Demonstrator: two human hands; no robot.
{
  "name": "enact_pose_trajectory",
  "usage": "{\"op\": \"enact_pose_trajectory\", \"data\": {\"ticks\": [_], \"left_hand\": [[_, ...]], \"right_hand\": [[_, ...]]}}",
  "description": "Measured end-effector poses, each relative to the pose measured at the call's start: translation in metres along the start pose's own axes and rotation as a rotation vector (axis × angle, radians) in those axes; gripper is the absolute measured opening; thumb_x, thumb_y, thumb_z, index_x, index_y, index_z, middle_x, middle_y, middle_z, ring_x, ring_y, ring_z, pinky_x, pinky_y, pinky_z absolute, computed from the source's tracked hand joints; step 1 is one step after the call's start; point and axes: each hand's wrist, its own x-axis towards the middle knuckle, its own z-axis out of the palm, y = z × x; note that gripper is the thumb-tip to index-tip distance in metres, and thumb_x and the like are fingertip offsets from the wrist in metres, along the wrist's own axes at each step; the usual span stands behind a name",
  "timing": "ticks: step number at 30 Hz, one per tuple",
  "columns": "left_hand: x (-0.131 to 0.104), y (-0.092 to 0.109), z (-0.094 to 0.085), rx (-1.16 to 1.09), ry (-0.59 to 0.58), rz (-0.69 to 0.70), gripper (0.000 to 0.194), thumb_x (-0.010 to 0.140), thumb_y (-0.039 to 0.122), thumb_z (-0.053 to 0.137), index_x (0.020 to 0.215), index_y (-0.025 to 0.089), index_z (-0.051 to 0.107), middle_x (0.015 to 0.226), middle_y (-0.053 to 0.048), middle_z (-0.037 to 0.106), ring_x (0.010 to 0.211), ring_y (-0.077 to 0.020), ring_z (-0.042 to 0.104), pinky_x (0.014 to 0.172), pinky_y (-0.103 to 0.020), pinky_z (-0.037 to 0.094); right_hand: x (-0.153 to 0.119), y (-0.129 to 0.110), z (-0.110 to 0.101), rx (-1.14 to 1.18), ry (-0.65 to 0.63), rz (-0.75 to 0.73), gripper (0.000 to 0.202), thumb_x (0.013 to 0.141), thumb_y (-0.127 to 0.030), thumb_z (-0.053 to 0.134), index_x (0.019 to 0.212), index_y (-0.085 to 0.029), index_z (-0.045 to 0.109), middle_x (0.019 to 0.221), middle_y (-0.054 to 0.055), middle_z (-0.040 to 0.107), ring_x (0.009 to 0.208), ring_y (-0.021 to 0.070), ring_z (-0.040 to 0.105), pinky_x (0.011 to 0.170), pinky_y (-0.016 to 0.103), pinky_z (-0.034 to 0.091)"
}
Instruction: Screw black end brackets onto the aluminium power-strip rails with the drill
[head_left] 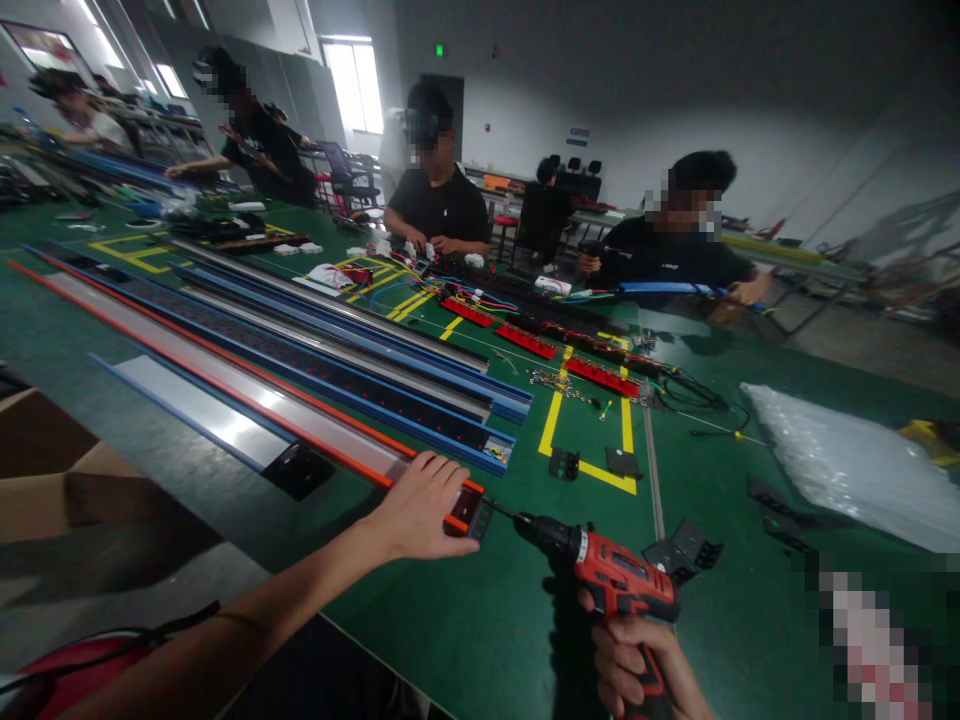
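My right hand (634,655) is wrapped round the grip of a red and black cordless drill (619,570). The drill's bit points left, at the black end piece (474,512) of a long orange-edged channel (292,405); whether the bit touches it I cannot tell. Over that same end of the channel lies my left hand (424,505), its fingers gripping across the top and its thumb on the near side. Beside the channel on the near side is a shorter blue-edged channel (199,405) with a black end. Several blue and grey rails (360,350) lie parallel on the far side.
Red strips (525,341) and loose wires stretch across the green table (517,600). Small black brackets (684,550) lie near the drill, and a plastic-wrapped bundle (847,460) at right. An open cardboard box (60,490) stands at left. Co-workers (442,205) work across the table.
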Motion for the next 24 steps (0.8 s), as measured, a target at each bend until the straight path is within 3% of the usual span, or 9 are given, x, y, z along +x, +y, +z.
{"op": "enact_pose_trajectory", "data": {"ticks": [7,14,24], "left_hand": [[0.002,0.005,0.005,0.051,-0.004,-0.015,0.069,0.074,0.076,0.055,0.104,0.013,0.06,0.094,-0.012,0.063,0.09,-0.0292,0.056,0.09,-0.048,0.039],[0.004,0.01,0.006,0.097,-0.021,-0.066,0.057,0.071,0.064,0.062,0.099,0.014,0.06,0.091,-0.011,0.061,0.089,-0.0294,0.055,0.088,-0.047,0.04],[0.004,0.009,0.009,0.083,-0.002,-0.057,0.053,0.07,0.06,0.061,0.097,0.014,0.061,0.089,-0.011,0.062,0.088,-0.0293,0.055,0.087,-0.047,0.041]], "right_hand": [[-0.001,0.002,0.002,-0.015,0.0,0.009,0.024,0.072,-0.02,0.07,0.095,-0.018,0.064,0.048,-0.013,0.033,0.039,0.0054,0.018,0.042,0.023,0.042],[-0.001,0.0,-0.012,0.055,0.009,0.041,0.014,0.083,-0.024,0.067,0.096,-0.021,0.066,0.051,-0.012,0.029,0.041,0.0056,0.019,0.043,0.022,0.039],[-0.005,-0.011,0.0,0.066,0.051,0.111,0.022,0.081,-0.027,0.072,0.101,-0.017,0.068,0.05,-0.013,0.029,0.041,0.0042,0.019,0.043,0.022,0.037]]}}
